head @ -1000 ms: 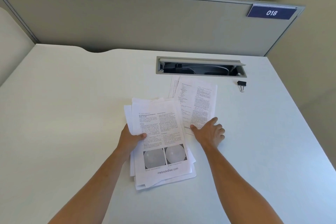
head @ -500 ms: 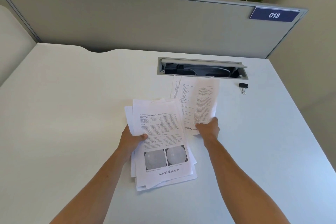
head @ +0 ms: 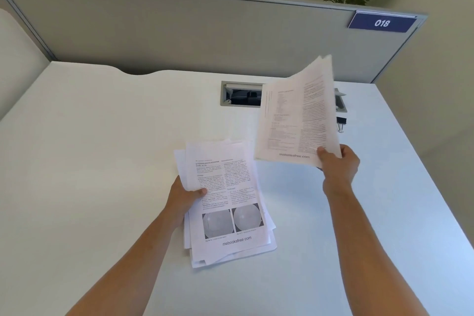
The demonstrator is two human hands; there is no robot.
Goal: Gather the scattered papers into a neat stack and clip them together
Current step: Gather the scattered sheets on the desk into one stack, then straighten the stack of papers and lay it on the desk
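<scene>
While the left hand [head: 186, 196] grips the messy pile of white printed sheets [head: 225, 202] on the pale surface [head: 89, 161], thumb on top and fingers under its left edge, the right hand [head: 338, 161] pinches a few more printed pages [head: 297, 115] by a bottom corner, lifted and flopping in the air. Further back, the small black binder clip [head: 341, 122] sits half hidden behind them, near the cable slot [head: 241, 95]. Honestly, that corner pinch looks risky: loose pages could fan out or slip, and dropping them crooked makes the pile even messier.

"018" on the blue partition sign [head: 381, 23]; "mebooksfree.com" (footer) on stack's top sheet [head: 225, 197] and lifted sheets [head: 297, 115].
</scene>
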